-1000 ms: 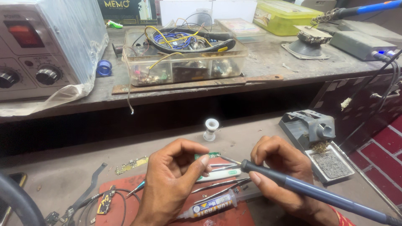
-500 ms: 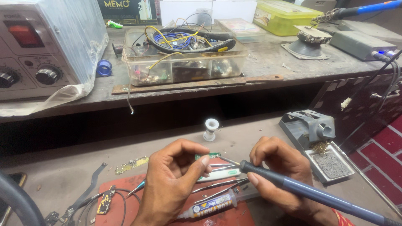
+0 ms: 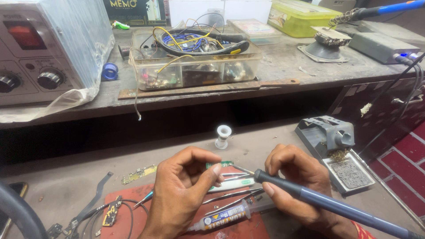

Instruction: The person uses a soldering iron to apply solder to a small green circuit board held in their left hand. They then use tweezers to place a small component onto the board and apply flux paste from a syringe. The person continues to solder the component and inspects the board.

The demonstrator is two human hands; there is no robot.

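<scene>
My right hand grips a blue and black soldering iron like a pen, its tip pointing left toward a small green circuit board. My left hand sits just left of the tip, thumb and fingers pinched together over the board; what they pinch is too small to tell. Tweezers and a white-handled tool lie between the hands on a red mat. A syringe tube of paste lies below my left hand.
A grey soldering iron stand with a tray stands at the right. A small white spool stands behind the hands. A clear box of wires, a grey power supply and a yellow-green box sit on the upper shelf.
My right hand with the soldering iron has shifted slightly left toward the board. The left hand stays pinched in place.
</scene>
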